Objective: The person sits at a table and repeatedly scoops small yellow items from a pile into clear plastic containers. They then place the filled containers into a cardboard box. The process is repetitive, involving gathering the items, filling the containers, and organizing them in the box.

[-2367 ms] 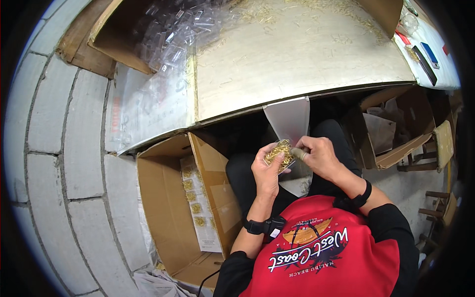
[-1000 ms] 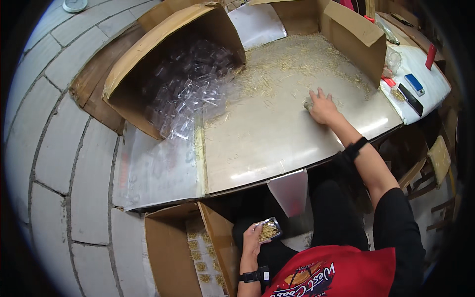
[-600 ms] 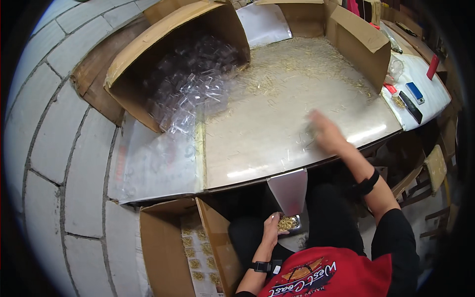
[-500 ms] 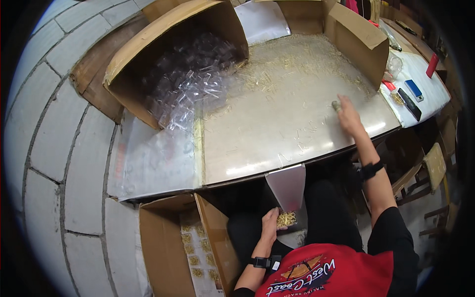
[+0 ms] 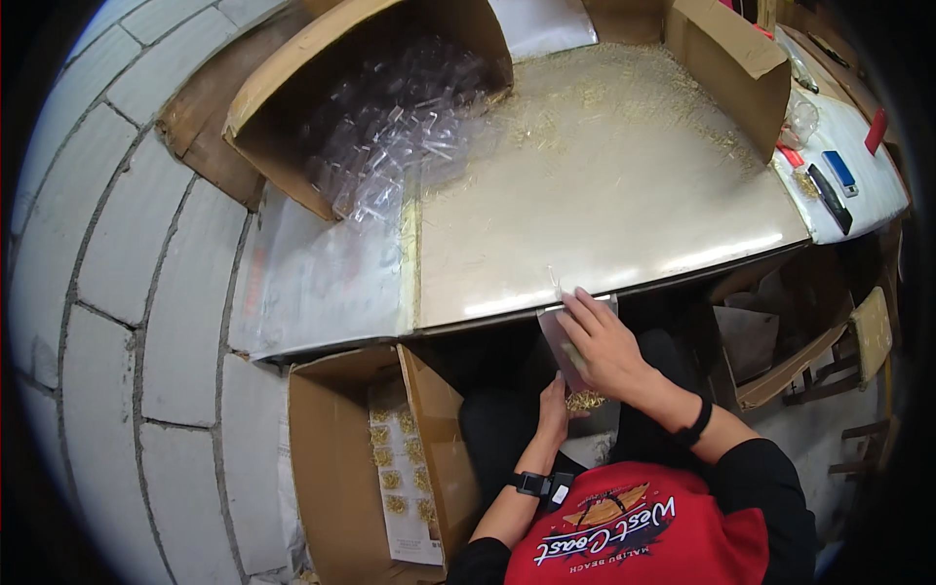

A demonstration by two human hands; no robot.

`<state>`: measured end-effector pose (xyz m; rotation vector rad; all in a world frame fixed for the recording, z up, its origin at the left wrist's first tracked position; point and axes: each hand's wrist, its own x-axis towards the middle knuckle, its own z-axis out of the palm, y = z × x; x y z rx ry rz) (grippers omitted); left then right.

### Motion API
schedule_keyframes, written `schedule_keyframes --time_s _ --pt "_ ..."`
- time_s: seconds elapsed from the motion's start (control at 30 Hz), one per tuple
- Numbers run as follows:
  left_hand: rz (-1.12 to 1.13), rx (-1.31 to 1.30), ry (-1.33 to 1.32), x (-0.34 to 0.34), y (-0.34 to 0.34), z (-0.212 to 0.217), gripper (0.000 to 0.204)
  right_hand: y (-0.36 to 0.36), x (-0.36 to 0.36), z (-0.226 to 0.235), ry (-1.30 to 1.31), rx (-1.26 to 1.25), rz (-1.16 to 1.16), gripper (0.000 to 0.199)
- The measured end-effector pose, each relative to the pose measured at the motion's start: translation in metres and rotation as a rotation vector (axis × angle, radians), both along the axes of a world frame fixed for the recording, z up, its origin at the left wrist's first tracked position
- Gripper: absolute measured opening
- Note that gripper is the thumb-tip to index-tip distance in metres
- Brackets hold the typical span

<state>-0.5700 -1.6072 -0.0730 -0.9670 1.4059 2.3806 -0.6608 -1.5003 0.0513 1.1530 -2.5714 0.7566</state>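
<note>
My left hand (image 5: 553, 409) is below the table's front edge, its fingers closed on a small clear container of gold-coloured wire pieces (image 5: 585, 401). Over the grey chute (image 5: 553, 336), which slopes down from that edge, my right hand (image 5: 606, 346) lies with fingers stretched out toward the table. Whether small pieces lie under its palm is hidden. A few thin wire pieces (image 5: 555, 280) sit on the tabletop just beyond its fingertips. The chute's lower end meets the container beside my left hand.
A tipped cardboard box (image 5: 292, 83) spills clear plastic cases (image 5: 400, 146) onto the table's left. Gold wire pieces (image 5: 624, 88) lie scattered at the back. An open carton (image 5: 331, 429) at lower left holds rows of gold-filled packs. A blue device (image 5: 838, 170) and black object (image 5: 829, 199) lie right.
My right hand has swept from the table's right side down to the chute, and the wire pieces near the front edge have mostly gone. My left hand stays at the chute's lower end.
</note>
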Motion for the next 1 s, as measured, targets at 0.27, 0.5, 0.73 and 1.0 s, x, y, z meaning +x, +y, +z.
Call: schedule_keyframes --time_s 0.27,0.5,0.73,1.0 --pt "-0.073 0.076 0.063 0.012 -0.001 -0.017 0.046 0.070 0.042 -0.010 -0.313 -0.125 0.044 0.028" --pt "-0.206 0.216 0.040 0.042 -0.020 -0.015 0.041 0.093 0.054 -0.019 -0.610 -0.144 0.085 0.034" --pt "-0.137 0.024 0.172 0.034 -0.028 0.059 0.022 0.065 0.065 -0.024 -0.380 -0.278 0.195 0.040" --pt "-0.016 0.039 0.295 0.024 -0.022 0.098 0.025 0.060 0.066 -0.018 -0.134 -0.136 0.330 0.046"
